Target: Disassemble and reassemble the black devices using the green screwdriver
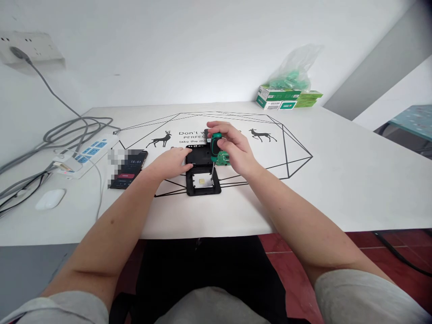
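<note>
A black plastic device case [202, 186] lies open on the white table [337, 180], showing a pale inner plate with a small gold part. My left hand [170, 163] rests flat on the case's upper left edge. A green-handled screwdriver [215, 146] stands upright in my right hand [232, 146], its metal tip down on the case's right side. A green circuit board [222, 158] lies just behind the screwdriver, partly hidden by my right hand.
A phone [130, 173] with a lit screen lies left of the case. Further left are a power strip [89, 153] with grey cables and a white mouse [50, 199]. Green boxes and a plastic bag [286, 90] sit at the back right.
</note>
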### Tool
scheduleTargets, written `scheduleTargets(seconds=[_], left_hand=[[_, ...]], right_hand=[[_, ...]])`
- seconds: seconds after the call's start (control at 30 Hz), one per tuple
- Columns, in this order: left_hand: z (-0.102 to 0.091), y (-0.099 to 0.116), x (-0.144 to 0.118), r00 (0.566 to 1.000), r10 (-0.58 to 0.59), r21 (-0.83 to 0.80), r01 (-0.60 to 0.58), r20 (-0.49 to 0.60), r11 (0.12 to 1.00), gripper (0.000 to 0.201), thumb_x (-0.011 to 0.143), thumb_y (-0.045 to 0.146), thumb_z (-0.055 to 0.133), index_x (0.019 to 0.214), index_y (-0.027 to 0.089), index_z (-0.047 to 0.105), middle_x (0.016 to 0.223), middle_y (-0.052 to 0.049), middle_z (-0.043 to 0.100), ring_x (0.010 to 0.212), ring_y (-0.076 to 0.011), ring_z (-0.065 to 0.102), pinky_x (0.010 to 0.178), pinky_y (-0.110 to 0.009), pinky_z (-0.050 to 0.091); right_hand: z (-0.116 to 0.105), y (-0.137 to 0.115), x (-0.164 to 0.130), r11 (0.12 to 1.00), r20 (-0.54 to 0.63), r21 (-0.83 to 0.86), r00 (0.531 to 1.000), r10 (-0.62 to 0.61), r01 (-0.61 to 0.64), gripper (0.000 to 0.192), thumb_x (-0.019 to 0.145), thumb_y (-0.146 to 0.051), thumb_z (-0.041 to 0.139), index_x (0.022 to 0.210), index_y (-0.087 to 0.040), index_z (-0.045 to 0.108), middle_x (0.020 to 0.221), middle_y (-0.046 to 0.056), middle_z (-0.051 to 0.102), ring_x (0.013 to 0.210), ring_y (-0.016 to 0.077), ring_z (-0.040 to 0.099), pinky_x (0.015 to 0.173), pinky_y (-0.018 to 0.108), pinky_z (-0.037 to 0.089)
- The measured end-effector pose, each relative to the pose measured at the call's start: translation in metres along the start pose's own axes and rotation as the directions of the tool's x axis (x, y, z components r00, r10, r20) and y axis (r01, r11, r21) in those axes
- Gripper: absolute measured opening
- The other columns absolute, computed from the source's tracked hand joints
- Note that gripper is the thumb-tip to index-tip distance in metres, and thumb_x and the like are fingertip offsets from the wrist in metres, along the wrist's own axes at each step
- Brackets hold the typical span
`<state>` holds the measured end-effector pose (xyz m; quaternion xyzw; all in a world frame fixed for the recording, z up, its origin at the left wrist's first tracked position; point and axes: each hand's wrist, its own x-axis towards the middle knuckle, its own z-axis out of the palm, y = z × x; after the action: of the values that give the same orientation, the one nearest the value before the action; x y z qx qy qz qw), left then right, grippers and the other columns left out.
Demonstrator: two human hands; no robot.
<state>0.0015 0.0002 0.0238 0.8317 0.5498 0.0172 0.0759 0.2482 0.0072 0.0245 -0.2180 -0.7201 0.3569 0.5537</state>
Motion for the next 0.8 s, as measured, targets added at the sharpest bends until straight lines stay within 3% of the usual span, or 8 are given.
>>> scheduleTargets(seconds=[0.1,0.2,0.37,0.5,0.6,0.7,0.8], left_hand=[[0.000,0.000,0.000,1.000,-0.003,0.012,0.003,0.003,1.000,0.064,0.105,0.050,0.053,0.162,0.021,0.053,0.154,-0.016,0.067,0.144,-0.0356,0.061,0.117,-0.047,0.052],[0.000,-0.001,0.000,1.000,-0.010,-0.001,0.010,0.000,1.000,0.065,0.105,0.051,0.052,0.162,0.020,0.053,0.154,-0.016,0.067,0.143,-0.0362,0.062,0.116,-0.048,0.052],[0.003,-0.004,0.003,0.999,0.008,-0.003,-0.009,-0.046,1.000,0.063,0.105,0.050,0.052,0.160,0.019,0.055,0.148,-0.015,0.069,0.136,-0.0361,0.066,0.114,-0.047,0.053],[0.004,-0.005,0.003,0.997,0.019,0.016,-0.018,-0.080,1.000,0.059,0.106,0.048,0.053,0.156,0.018,0.058,0.143,-0.016,0.071,0.132,-0.0354,0.067,0.111,-0.045,0.055],[0.002,-0.004,0.002,0.995,0.035,0.007,-0.034,-0.095,0.999,0.055,0.107,0.047,0.053,0.153,0.018,0.060,0.143,-0.015,0.071,0.132,-0.0348,0.067,0.112,-0.045,0.054],[0.000,-0.002,0.002,0.994,0.043,-0.003,-0.044,-0.097,0.999,0.054,0.107,0.046,0.052,0.152,0.018,0.061,0.144,-0.015,0.070,0.133,-0.0341,0.066,0.113,-0.044,0.053],[0.000,-0.001,0.002,0.994,0.050,-0.004,-0.051,-0.101,0.999,0.055,0.108,0.044,0.052,0.155,0.017,0.059,0.144,-0.015,0.070,0.135,-0.0336,0.065,0.115,-0.043,0.052]], right_hand=[[-0.002,0.001,0.002,0.990,-0.056,-0.127,0.996,-0.065,0.057,0.020,0.100,-0.040,0.065,0.112,-0.034,0.081,0.121,0.006,0.067,0.126,0.0299,0.063,0.113,0.057,0.054],[-0.001,0.002,0.002,0.987,-0.079,-0.141,0.993,-0.092,0.080,0.022,0.103,-0.039,0.061,0.109,-0.035,0.082,0.108,0.006,0.064,0.110,0.0276,0.064,0.102,0.053,0.057],[0.002,0.001,0.000,0.999,-0.084,-0.036,0.996,-0.026,0.023,0.021,0.102,-0.050,0.069,0.109,-0.031,0.075,0.116,0.005,0.071,0.104,0.0245,0.067,0.095,0.045,0.059],[0.006,0.001,-0.001,0.992,-0.053,0.117,0.997,0.061,-0.055,0.049,0.082,-0.051,0.094,0.110,-0.031,0.060,0.119,0.002,0.074,0.096,0.0192,0.073,0.097,0.042,0.061],[0.008,0.003,-0.003,0.976,-0.012,0.177,0.991,0.130,-0.126,0.061,0.077,-0.047,0.099,0.111,-0.033,0.050,0.121,0.000,0.076,0.096,0.0177,0.077,0.102,0.044,0.062],[0.007,0.004,-0.003,0.980,0.003,0.156,0.992,0.124,-0.123,0.049,0.087,-0.048,0.089,0.115,-0.033,0.051,0.127,0.002,0.077,0.104,0.0188,0.078,0.106,0.045,0.062],[0.003,0.004,-0.002,0.998,-0.001,0.041,0.999,0.038,-0.038,0.030,0.097,-0.043,0.075,0.122,-0.031,0.063,0.138,0.006,0.072,0.120,0.0237,0.074,0.109,0.049,0.061]])
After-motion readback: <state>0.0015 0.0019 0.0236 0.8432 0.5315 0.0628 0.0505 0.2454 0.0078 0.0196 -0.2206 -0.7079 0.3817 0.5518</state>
